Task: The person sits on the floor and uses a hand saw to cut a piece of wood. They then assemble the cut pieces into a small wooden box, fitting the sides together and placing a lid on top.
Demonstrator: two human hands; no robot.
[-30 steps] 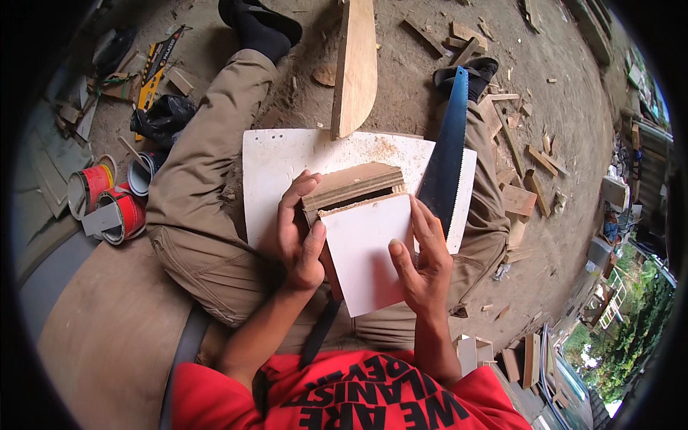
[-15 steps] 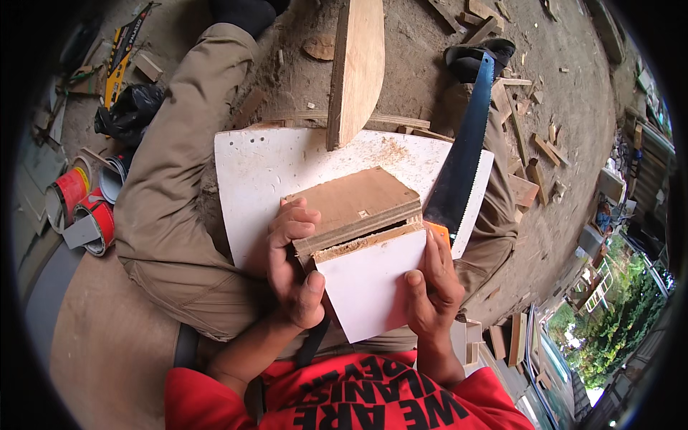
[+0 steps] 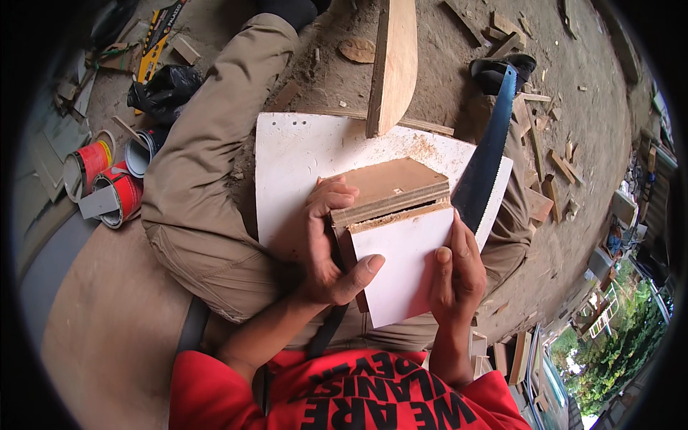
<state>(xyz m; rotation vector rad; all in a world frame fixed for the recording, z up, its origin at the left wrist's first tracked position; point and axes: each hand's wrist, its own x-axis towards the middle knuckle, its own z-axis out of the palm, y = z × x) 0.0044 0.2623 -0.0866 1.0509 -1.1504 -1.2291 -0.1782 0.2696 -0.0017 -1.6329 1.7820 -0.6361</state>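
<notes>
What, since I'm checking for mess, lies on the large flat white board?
Tan sawdust lies near its far edge; a blue toothed saw blade crosses its right side. Held brown and white wooden pieces hide its near middle.

Red cans (image 3: 130, 192), black plastic bag (image 3: 167, 90), wood scraps (image 3: 538, 206), green foliage (image 3: 618, 352)

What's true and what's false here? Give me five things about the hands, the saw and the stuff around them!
1. The left hand and right hand both touch the white-faced wooden piece. True.
2. The handsaw's blade is bright yellow. False: the handsaw blade is dark blue.
3. Sawdust lies on the white board. True.
4. The black plastic bag is beside the right leg. False: the black plastic bag is on the left.
5. The shirt is green. False: the shirt is red.
</notes>
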